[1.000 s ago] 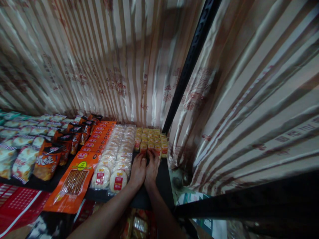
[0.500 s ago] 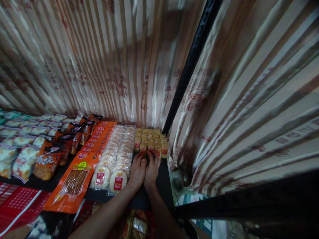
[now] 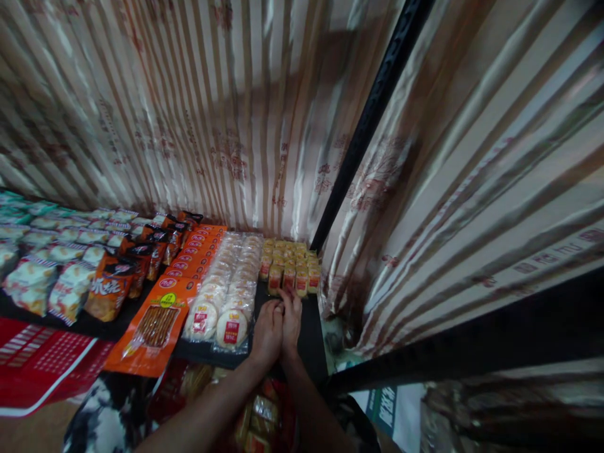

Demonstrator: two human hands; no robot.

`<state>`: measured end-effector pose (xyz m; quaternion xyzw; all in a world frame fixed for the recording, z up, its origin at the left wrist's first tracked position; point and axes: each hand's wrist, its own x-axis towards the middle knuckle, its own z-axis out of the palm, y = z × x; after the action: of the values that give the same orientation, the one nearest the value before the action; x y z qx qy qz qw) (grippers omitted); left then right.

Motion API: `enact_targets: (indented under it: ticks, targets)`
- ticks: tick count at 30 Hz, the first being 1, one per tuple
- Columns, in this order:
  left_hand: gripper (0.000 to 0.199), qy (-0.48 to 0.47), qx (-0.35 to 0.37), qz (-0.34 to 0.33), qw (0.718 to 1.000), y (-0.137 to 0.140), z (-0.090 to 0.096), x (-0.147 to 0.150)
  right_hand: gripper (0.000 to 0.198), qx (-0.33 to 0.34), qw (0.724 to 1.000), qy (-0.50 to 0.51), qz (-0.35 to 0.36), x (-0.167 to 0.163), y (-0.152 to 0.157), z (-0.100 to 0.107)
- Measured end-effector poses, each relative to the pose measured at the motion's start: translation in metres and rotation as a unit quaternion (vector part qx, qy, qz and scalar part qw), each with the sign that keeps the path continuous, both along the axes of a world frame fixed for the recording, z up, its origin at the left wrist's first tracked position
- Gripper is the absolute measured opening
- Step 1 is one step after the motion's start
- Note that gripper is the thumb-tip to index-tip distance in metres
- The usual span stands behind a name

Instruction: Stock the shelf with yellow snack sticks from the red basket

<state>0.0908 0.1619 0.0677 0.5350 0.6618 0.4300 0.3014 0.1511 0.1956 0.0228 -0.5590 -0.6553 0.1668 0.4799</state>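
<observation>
The black shelf (image 3: 310, 330) leaves room between right hand (image 3: 291, 318) and right edge (image 3: 323, 340).

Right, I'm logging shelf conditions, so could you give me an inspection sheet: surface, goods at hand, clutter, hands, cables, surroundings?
Surface: black shelf, visible beside the right forearm.
Goods at hand: small yellow packs, in rows at the shelf's right end.
Clutter: wrapped round crackers and orange packets in rows to the left; red basket lower left.
Hands: left hand curled, against right hand, whose fingers reach the front row of packs; whether either grips anything is unclear.
Cables: nothing seen.
Surroundings: patterned curtain behind; black post at the corner.
</observation>
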Motion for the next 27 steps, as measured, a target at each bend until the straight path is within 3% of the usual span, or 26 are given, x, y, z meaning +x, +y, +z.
enact_targets:
  ticks: [5,12,16,21,24,27]
  targets:
    - [0.038,-0.001,-0.003,-0.011,1.000,-0.033,-0.004,-0.004,0.038,-0.018,0.997,0.035,0.074,-0.005,-0.032,0.005]
    - [0.037,-0.024,-0.006,-0.030,0.999,-0.096,-0.020,-0.023,0.034,0.012,0.975,-0.006,0.223,-0.006,-0.087,0.016]
    - [0.035,-0.016,-0.036,-0.069,0.997,-0.134,-0.028,-0.035,0.028,0.046,0.969,-0.044,0.239,-0.008,-0.125,0.016]
    - [0.039,0.028,-0.064,-0.127,0.989,-0.176,-0.045,-0.057,0.029,0.068,0.954,-0.081,0.282,-0.014,-0.160,-0.001]
    - [0.043,0.053,-0.115,-0.112,0.986,-0.184,-0.057,-0.070,0.033,-0.007,0.946,-0.094,0.310,-0.024,-0.167,-0.018]
    - [0.038,0.090,-0.185,-0.129,0.970,-0.174,-0.070,-0.082,0.037,-0.184,0.921,-0.113,0.325,-0.036,-0.163,-0.040]
